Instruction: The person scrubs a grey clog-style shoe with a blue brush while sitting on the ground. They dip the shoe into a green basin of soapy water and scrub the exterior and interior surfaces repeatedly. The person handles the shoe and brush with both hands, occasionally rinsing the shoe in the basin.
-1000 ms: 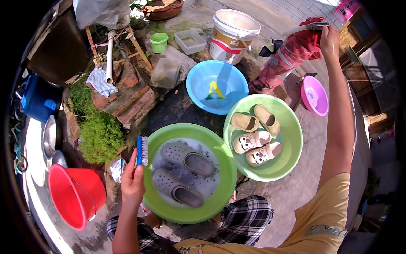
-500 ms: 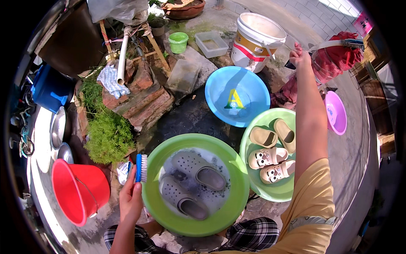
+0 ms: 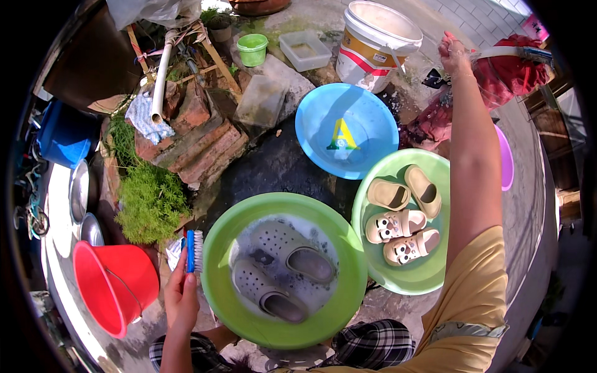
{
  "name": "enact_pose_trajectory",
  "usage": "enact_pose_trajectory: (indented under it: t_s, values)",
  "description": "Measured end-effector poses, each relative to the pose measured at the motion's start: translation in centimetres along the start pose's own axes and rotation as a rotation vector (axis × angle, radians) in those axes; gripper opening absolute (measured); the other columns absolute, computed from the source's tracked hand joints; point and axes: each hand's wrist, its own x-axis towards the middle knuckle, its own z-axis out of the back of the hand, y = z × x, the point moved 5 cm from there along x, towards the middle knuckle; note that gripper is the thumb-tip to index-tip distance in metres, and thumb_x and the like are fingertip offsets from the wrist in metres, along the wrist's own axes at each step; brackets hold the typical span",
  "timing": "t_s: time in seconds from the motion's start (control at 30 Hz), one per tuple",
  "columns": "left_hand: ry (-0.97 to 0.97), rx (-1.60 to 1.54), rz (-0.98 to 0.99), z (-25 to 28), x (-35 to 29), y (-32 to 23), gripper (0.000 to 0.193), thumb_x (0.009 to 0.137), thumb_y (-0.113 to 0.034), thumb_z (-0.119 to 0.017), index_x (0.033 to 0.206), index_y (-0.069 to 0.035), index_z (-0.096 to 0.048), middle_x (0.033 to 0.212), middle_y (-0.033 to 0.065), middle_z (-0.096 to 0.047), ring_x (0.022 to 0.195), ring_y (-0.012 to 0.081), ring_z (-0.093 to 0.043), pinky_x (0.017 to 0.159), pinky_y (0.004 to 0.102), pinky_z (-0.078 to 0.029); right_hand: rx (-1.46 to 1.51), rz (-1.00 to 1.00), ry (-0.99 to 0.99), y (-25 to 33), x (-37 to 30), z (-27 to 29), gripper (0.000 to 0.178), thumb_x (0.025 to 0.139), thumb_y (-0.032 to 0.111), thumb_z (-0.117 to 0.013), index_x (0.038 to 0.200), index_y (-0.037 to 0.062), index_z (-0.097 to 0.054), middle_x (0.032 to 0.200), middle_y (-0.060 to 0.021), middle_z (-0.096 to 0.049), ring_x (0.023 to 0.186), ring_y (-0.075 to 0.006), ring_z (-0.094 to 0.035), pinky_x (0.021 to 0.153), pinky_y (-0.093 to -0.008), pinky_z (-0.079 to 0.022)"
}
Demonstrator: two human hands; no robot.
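My left hand grips a blue scrubbing brush with pale bristles, held upright just left of a large green basin. Soapy water fills that basin, and two grey clogs with holes lie in it. My right arm reaches far forward to the right. At its end my right hand is raised beside a pale spout, with water splashing about the wrist. Its fingers are loosely bent and hold nothing that I can see.
A second green basin holds beige clogs, partly behind my arm. A blue basin and a white bucket stand beyond. Red cloth wraps the spout's support. Left are a red bucket, bricks and plants.
My right hand has moved slightly up and right, closer to the spout, and splashing water now shows around it. The brush remains in my left hand. The view has shifted slightly.
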Motion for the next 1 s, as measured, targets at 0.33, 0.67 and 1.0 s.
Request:
enact_pose_trajectory:
  t_s: [0.33, 0.67, 1.0]
  values:
    - [-0.021, -0.002, -0.011, 0.3, -0.6, 0.2, 0.047, 0.089, -0.002, -0.041, 0.136, 0.000, -0.035, 0.130, 0.0099, -0.046, 0.110, 0.0123, -0.046, 0.094, 0.0240, -0.034, -0.358, -0.142, 0.854, -2.5, -1.9, -2.8, 0.051, 0.093, 0.045, -0.041, 0.070, 0.0051, -0.062, 0.057, -0.0073, -0.055, 0.058, -0.0231, -0.054, 0.062, -0.0323, -0.046]
    - [-0.001, -0.084, -0.003, 0.0, -1.1, -1.2, 0.046, 0.090, -0.004, -0.043, 0.136, -0.002, -0.036, 0.108, -0.0022, -0.053, 0.069, 0.0009, -0.036, 0.062, 0.0129, -0.031, -0.662, 0.112, 0.135, 1.9, -3.6, -1.8, 0.024, 0.092, 0.021, -0.050, 0.106, 0.0047, -0.060, 0.086, -0.0062, -0.062, 0.078, -0.0149, -0.059, 0.067, -0.0257, -0.050]
    - [0.007, -0.043, -0.066, 0.6, -1.1, -1.2, 0.046, 0.091, -0.005, -0.043, 0.136, 0.001, -0.035, 0.124, 0.0066, -0.050, 0.100, 0.0088, -0.047, 0.087, 0.0201, -0.036, 0.794, -0.255, 0.247, -1.0, -6.0, -0.9, 0.047, 0.094, 0.031, -0.044, 0.055, 0.0085, -0.032, 0.046, -0.0008, -0.023, 0.052, -0.0166, -0.034, 0.088, -0.0528, -0.042]
